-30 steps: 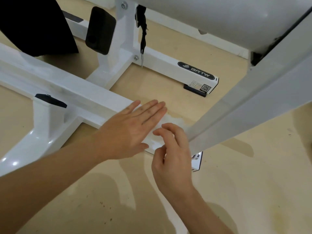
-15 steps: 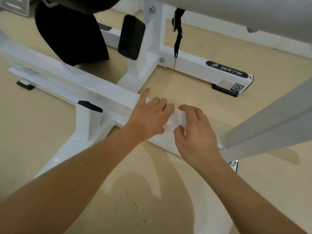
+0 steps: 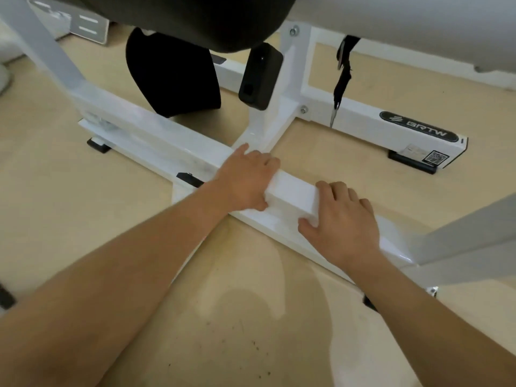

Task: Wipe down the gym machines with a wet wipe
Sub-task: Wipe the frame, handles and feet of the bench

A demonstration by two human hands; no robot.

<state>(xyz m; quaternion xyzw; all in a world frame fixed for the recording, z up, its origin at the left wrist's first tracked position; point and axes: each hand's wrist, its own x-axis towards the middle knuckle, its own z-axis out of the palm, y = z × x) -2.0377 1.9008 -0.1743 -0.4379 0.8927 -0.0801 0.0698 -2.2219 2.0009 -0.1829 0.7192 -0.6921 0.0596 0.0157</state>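
Observation:
A white wet wipe [image 3: 290,194] lies spread over the top and front face of the white floor bar [image 3: 156,141] of the gym machine. My left hand [image 3: 245,181] grips the wipe's left end, with fingers curled over the bar's top and thumb on its front. At the wipe's right end, my right hand [image 3: 342,219] holds it the same way. Both hands sit on the bar, about a hand's width apart.
A second white base bar with a BRTW label [image 3: 418,127] runs behind. A black pad [image 3: 261,76], a black seat part [image 3: 173,76] and a hanging black strap [image 3: 343,79] sit above the bars. A grey slanted beam [image 3: 469,241] crosses at the right. The floor is beige.
My hands moved apart along the bar, stretching the bunched wipe flat over it. The left hand went from flat to curled over the bar.

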